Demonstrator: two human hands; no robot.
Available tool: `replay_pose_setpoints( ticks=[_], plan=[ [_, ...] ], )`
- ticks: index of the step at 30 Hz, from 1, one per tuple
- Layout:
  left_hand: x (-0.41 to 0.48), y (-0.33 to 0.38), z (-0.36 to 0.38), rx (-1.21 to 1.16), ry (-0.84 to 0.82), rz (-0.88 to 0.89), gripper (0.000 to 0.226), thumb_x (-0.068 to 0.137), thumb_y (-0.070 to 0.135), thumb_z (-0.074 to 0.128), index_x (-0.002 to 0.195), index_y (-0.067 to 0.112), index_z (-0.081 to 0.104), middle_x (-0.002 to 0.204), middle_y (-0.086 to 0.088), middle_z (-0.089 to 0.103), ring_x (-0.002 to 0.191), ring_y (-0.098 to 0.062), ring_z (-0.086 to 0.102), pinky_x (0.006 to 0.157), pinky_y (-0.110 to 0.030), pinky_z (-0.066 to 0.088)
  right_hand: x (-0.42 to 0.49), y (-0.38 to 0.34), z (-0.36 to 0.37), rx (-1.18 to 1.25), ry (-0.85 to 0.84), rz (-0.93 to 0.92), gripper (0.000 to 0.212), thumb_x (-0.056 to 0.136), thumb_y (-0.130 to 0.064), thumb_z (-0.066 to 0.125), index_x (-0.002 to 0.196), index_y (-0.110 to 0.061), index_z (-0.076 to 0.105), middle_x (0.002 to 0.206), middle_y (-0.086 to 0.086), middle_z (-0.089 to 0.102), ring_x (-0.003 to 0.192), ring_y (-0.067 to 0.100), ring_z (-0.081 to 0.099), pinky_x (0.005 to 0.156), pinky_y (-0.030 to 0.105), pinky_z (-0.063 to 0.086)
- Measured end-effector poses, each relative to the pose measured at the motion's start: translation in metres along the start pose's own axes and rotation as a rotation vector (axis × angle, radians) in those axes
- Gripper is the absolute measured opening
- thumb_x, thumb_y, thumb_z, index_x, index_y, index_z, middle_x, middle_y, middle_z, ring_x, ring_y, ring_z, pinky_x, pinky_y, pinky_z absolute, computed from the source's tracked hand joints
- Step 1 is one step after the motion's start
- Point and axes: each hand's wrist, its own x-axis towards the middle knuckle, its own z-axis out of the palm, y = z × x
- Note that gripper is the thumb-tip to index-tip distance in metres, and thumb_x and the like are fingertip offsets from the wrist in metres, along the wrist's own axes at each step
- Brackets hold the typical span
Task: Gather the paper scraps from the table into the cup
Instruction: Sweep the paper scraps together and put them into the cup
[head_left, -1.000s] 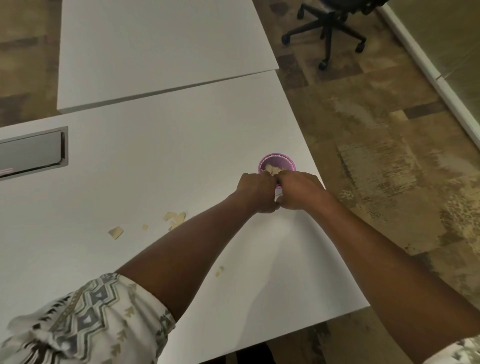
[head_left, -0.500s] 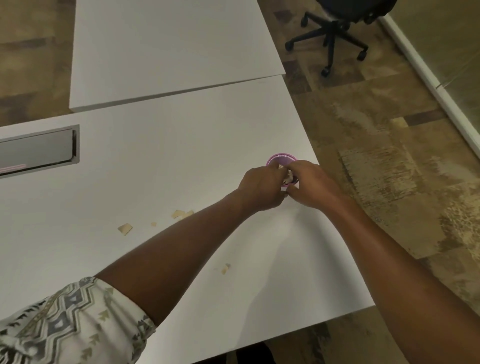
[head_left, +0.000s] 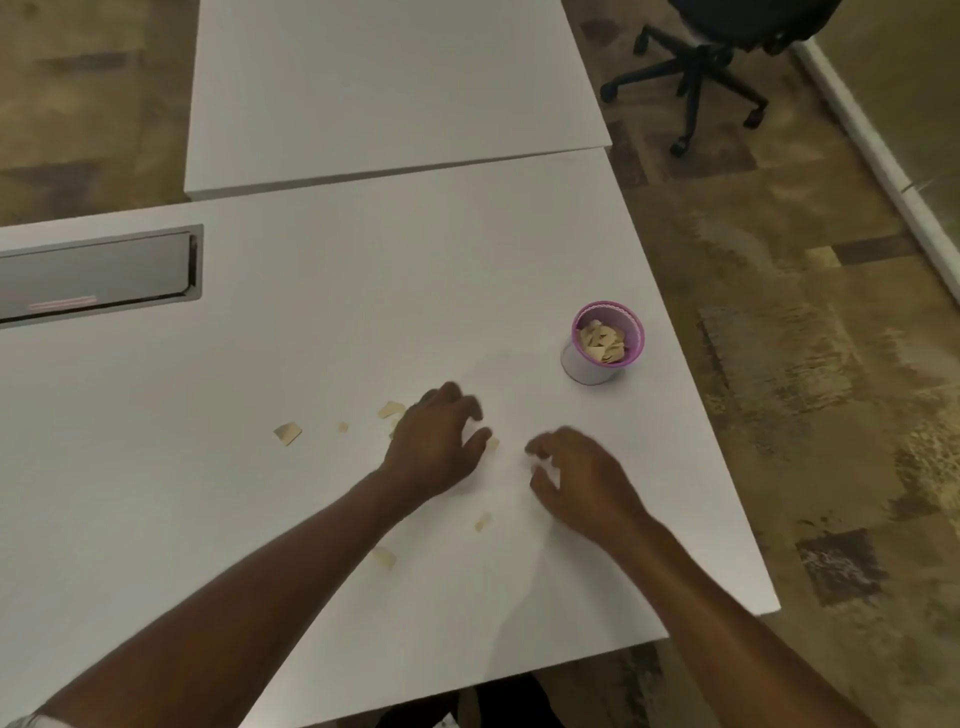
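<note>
My left hand and right hand are back from the cup, low over the bench, fingers loose, gripping nothing. The cup stands near the right edge; scraps lie by my left hand.

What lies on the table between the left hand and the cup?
Nothing: in the head view, the table between the left hand and the cup is bare.

Left hand palm-down, fingers loosely spread, right hand beside it — fingers loosely curled
</note>
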Motion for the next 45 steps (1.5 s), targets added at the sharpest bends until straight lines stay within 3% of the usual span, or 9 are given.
replay_pose_setpoints(
  ticks=[5, 15, 19, 25, 29, 33, 38, 42, 45],
  plan=[
    [-0.066, -0.054, 0.015, 0.054, -0.012, -0.059, 0.017, 0.090, 0.034, 0.066, 0.085, 0.018, 0.063, 0.086, 0.001, 0.057, 0.080, -0.024, 0.056, 0.063, -0.029, 0.035, -0.028, -0.009, 0.054, -0.082, -0.194, -0.046, 0.029, 0.089, -0.022, 0.052, 0.113, -0.022, 0.068, 0.111, -0.004, 0.062, 0.104, 0.017, 0.057, 0.084, 0.030, 0.050],
    [-0.141, -0.096, 0.044, 0.119, -0.089, 0.096, 0.028, 0.091, 0.036, 0.059, 0.070, 0.019, 0.054, 0.070, 0.003, 0.050, 0.061, -0.019, 0.049, 0.055, -0.031, 0.039, -0.012, -0.040, 0.086, -0.218, -0.231, -0.178, 0.032, 0.084, -0.011, 0.051, 0.112, -0.014, 0.067, 0.110, 0.002, 0.059, 0.102, 0.025, 0.054, 0.073, 0.034, 0.047],
    [-0.139, -0.103, 0.049, 0.190, -0.069, 0.168, 0.024, 0.092, 0.040, 0.058, 0.085, 0.018, 0.060, 0.085, -0.001, 0.055, 0.073, -0.022, 0.050, 0.061, -0.034, 0.042, 0.005, -0.056, 0.083, -0.169, -0.133, -0.208, 0.049, 0.082, -0.005, 0.053, 0.130, -0.008, 0.061, 0.128, 0.007, 0.058, 0.113, 0.027, 0.053, 0.081, 0.040, 0.054],
    [-0.125, -0.109, 0.046, 0.186, 0.021, 0.109, 0.042, 0.093, 0.044, 0.054, 0.121, 0.015, 0.063, 0.117, -0.007, 0.059, 0.100, -0.027, 0.056, 0.079, -0.037, 0.050, -0.007, -0.067, 0.098, -0.204, -0.116, -0.310, 0.029, 0.081, -0.008, 0.057, 0.106, -0.011, 0.071, 0.101, 0.007, 0.066, 0.091, 0.030, 0.061, 0.067, 0.038, 0.052],
    [-0.139, -0.116, 0.050, 0.201, 0.135, 0.022, 0.048, 0.094, 0.048, 0.050, 0.122, 0.010, 0.061, 0.131, -0.014, 0.056, 0.114, -0.036, 0.057, 0.090, -0.041, 0.048, -0.013, -0.075, 0.117, -0.255, -0.234, -0.349, 0.036, 0.086, -0.012, 0.051, 0.118, -0.013, 0.069, 0.109, 0.006, 0.065, 0.098, 0.029, 0.058, 0.077, 0.039, 0.050],
    [-0.174, -0.118, 0.075, 0.134, 0.122, -0.180, 0.089, 0.095, 0.064, 0.044, 0.159, 0.007, 0.018, 0.166, -0.022, 0.009, 0.154, -0.039, 0.009, 0.123, -0.049, 0.017, 0.005, -0.086, 0.124, -0.222, -0.159, -0.335, 0.047, 0.081, -0.011, 0.054, 0.127, -0.010, 0.063, 0.122, 0.008, 0.061, 0.109, 0.029, 0.055, 0.085, 0.039, 0.052],
    [-0.177, -0.111, 0.093, 0.081, 0.044, -0.213, 0.099, 0.095, 0.072, 0.035, 0.160, 0.007, 0.000, 0.168, -0.018, -0.008, 0.155, -0.037, -0.005, 0.122, -0.056, 0.023, 0.024, -0.089, 0.115, -0.101, 0.114, -0.241, 0.043, 0.077, -0.011, 0.065, 0.120, -0.010, 0.067, 0.121, 0.009, 0.062, 0.112, 0.028, 0.058, 0.086, 0.040, 0.056],
    [-0.145, -0.109, 0.087, 0.054, 0.052, -0.173, 0.097, 0.095, 0.072, 0.033, 0.160, 0.008, -0.001, 0.168, -0.016, -0.010, 0.155, -0.035, -0.007, 0.124, -0.054, 0.018, 0.029, -0.068, 0.109, -0.119, 0.149, 0.042, 0.068, 0.086, -0.022, 0.064, 0.149, -0.010, 0.040, 0.155, 0.019, 0.035, 0.145, 0.033, 0.030, 0.116, 0.044, 0.033],
    [-0.124, -0.117, 0.075, 0.029, 0.058, -0.074, 0.095, 0.097, 0.069, 0.036, 0.160, 0.010, -0.003, 0.168, -0.013, -0.012, 0.156, -0.031, -0.009, 0.124, -0.053, 0.018, 0.033, -0.062, 0.110, -0.085, 0.032, 0.200, 0.081, 0.092, -0.027, 0.059, 0.158, -0.012, 0.014, 0.165, 0.016, 0.003, 0.153, 0.031, 0.002, 0.121, 0.043, 0.021]
  ],
)
